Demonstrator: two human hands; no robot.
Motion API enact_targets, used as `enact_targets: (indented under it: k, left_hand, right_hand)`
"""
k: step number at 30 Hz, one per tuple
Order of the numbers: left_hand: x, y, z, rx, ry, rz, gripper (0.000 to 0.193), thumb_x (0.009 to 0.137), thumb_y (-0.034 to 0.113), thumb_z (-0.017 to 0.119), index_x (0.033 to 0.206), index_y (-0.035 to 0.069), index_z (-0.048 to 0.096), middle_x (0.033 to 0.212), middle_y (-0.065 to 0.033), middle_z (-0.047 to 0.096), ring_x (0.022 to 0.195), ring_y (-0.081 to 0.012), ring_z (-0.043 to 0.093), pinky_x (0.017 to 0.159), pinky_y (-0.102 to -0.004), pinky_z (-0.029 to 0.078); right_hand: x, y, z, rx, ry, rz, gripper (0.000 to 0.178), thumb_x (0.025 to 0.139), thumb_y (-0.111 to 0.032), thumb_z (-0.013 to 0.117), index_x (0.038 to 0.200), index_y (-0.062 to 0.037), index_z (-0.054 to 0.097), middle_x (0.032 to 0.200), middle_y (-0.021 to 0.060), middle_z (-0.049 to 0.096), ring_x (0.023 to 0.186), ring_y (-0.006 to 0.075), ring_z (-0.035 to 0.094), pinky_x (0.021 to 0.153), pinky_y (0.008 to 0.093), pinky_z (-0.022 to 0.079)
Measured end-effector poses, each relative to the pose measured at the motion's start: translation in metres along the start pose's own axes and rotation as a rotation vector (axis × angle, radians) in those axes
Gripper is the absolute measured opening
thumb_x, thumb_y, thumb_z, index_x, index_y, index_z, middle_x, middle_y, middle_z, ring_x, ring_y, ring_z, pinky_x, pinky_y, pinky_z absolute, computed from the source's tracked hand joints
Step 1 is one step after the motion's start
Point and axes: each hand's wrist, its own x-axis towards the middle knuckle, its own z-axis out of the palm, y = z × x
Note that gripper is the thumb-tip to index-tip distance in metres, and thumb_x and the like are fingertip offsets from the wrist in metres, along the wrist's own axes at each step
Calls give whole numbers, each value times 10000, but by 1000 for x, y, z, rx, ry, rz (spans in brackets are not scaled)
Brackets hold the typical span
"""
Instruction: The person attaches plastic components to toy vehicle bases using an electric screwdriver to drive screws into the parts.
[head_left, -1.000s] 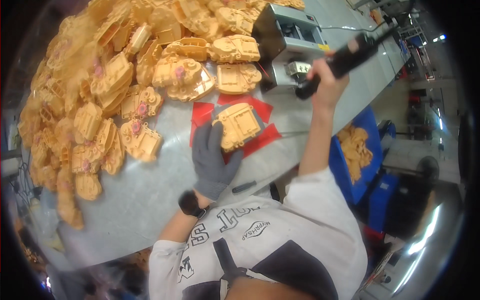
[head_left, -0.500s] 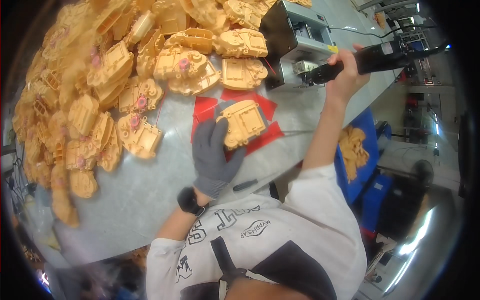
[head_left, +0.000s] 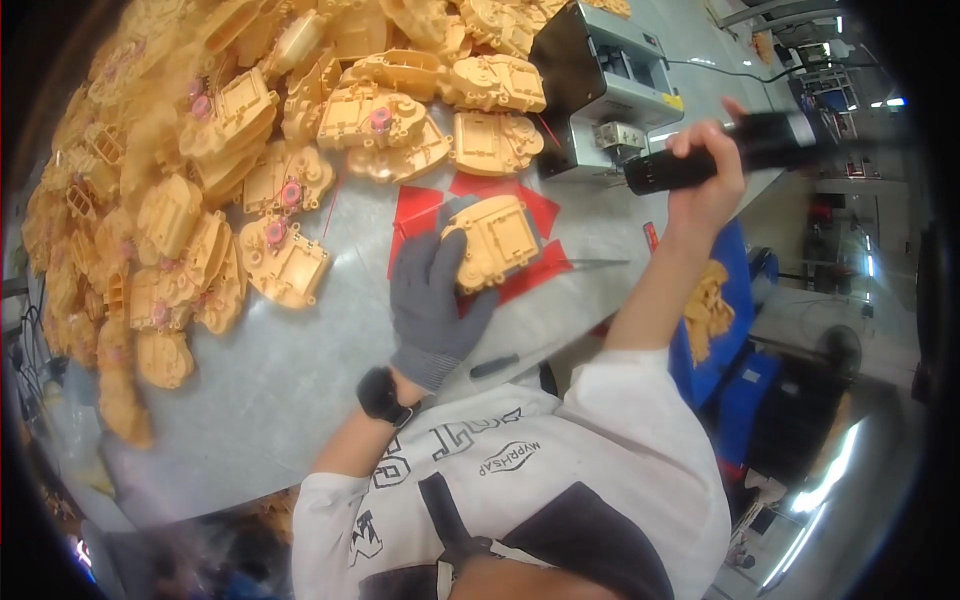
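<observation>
My left hand (head_left: 436, 305), in a grey knit glove, grips the left and near edge of a yellow plastic housing (head_left: 497, 240). The housing lies with its recessed side up on a grey holder surrounded by red tape (head_left: 548, 262). In my bare right hand (head_left: 712, 165) is a black electric screwdriver (head_left: 675, 172), held nearly level with fingers wrapped round its body. Its left end is close to the front of a black and silver screw feeder (head_left: 605, 95), which stands beyond the housing. The tip is too blurred to tell whether it carries a screw.
A large heap of similar yellow housings (head_left: 185, 215), some with pink round parts (head_left: 291, 195), covers the left and far table. A dark-handled tool (head_left: 495, 366) lies near the table's front edge. To the right below stands a blue bin (head_left: 735, 300) with yellow pieces.
My right hand has brought the screwdriver a little nearer to me, off the front of the screw feeder. My left hand still holds the housing in the same place.
</observation>
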Motion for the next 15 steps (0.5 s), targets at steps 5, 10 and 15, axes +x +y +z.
enact_targets:
  k: [5,10,15]
  left_hand:
    - [-3,-1,0,15,-21,-26,700,601,120,714,1227,17,419,1110,-205,471,990,-365,489,842,-420,416]
    - [-1,2,-1,3,-22,-6,701,594,119,714,1222,15,420,1106,-206,470,984,-365,490,835,-424,417]
    - [-1,1,-1,10,-20,-8,702,594,122,715,1221,14,419,1111,-205,468,989,-366,488,836,-425,418]
  right_hand:
    - [29,12,9,-30,-83,261,357,738,-43,575,1074,14,471,667,80,521,544,183,527,557,305,432]
    - [64,-7,25,157,-67,38,321,736,-28,585,1036,5,477,627,67,483,527,184,518,560,319,442]
    - [114,13,44,12,53,-211,308,698,28,588,984,-30,490,615,68,488,498,196,505,579,341,463]
